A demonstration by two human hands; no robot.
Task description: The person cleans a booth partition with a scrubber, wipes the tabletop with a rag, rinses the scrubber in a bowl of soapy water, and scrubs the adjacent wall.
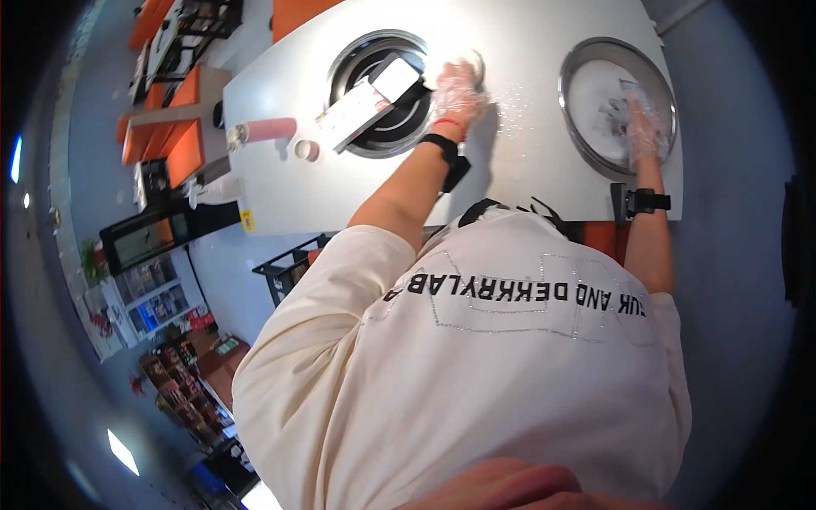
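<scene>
The round silver metal basin (568, 115) sits near the right end of the white desk (527, 170), upright, with a shiny rim and a broad, pale inside. Its contents look whitish and smooth for the most part, broken by mottled grey patches beside the right hand (642, 132); whether they are foam, liquid or cloth is unclear. That hand, in a clear, crinkled plastic glove, reaches down into the basin with its fingers pointing towards the middle, near a small grey piece; I cannot tell whether it grips anything. The left hand (460, 92), gloved alike, lies over the desk with its fingers at a pale, rounded object (473, 66). Glare washes out that object's edges, and I cannot tell how tightly the fingers close. Small glinting droplets (512, 106) dot the desk between the left hand and the basin. Just beside the left hand is a round black hob with a metal ring (337, 72), with a long white box with red markings (355, 115) and a black-and-white item (396, 80) lying across it. Farther left lie a pink cylinder (270, 129) and a small, round pinkish container (307, 150).
</scene>
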